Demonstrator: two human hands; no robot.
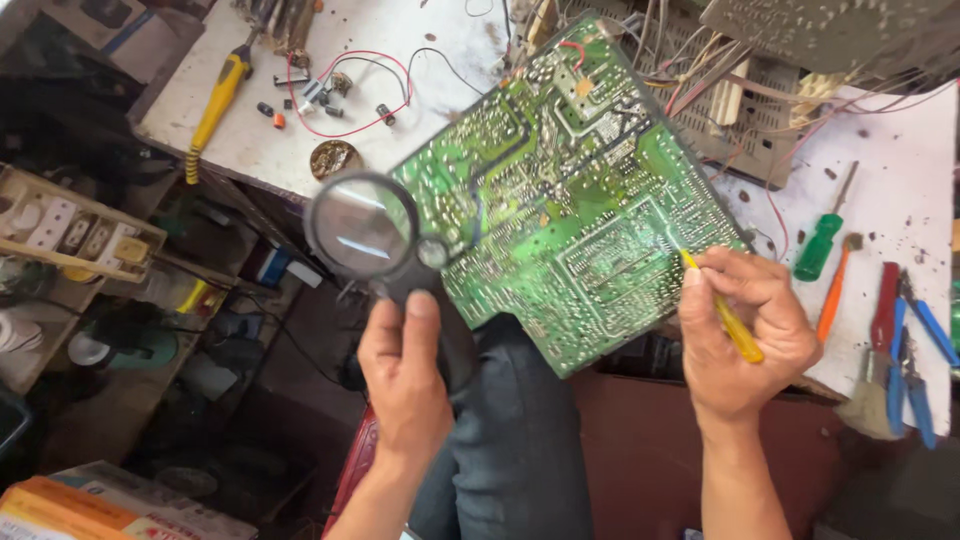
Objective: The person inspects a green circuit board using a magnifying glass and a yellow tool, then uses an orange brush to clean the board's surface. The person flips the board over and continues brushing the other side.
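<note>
Large green circuit board (pixel 565 190), solder side up, tilted over the bench (pixel 900 230) edge and resting toward the lap; long axis running from upper right down to lower left. Densely dotted with silver solder points and pale traces, corner nearest the body hanging free above dark trousers.

Right hand (pixel 745 335) just right of the board's lower edge, grip closed pen-style around a yellow screwdriver (pixel 722 313), tip touching the board near its right-hand edge, shaft slanting up and left. Nearer to the board than the other hand.

Left hand (pixel 405 375) below the board's left corner, grip wrapped around the black handle of a magnifying glass (pixel 362 227), lens held beside the board's left edge, not over it.

Green screwdriver (pixel 822 240), orange tool and red and blue pliers (pixel 905 345) lying on the bench, right of the board.
</note>
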